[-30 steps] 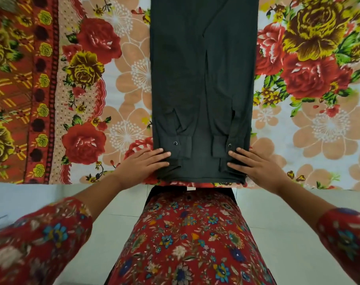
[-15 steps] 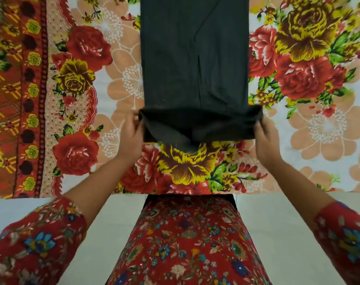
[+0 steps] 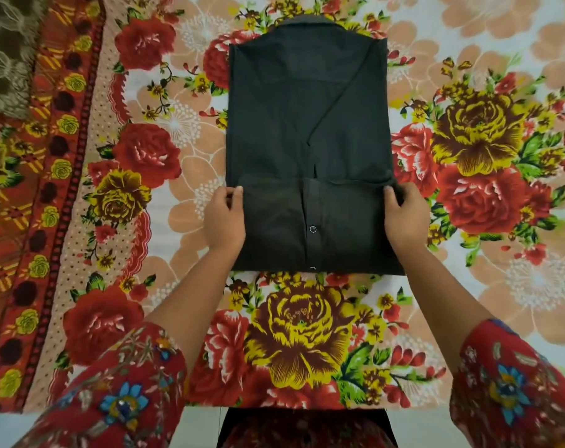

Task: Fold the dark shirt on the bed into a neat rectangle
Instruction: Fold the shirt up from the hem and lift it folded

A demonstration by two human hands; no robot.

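The dark shirt (image 3: 290, 118) lies lengthwise in the middle of the flowered bed (image 3: 307, 324), its collar (image 3: 307, 21) at the far end. Its lower end, held up off the sheet half a second earlier, now lies flat over the body as a flap (image 3: 274, 227), with a button (image 3: 312, 229) facing up. The left hand (image 3: 224, 219) and right hand (image 3: 405, 218) pinch the flap's two upper corners, fingers (image 3: 229, 197) curled on the cloth.

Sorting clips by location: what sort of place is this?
Probably a home bedroom: a floral bedsheet is spread out, a dark shirt lies on it partly folded, and pale floor tiles show at its near edge.
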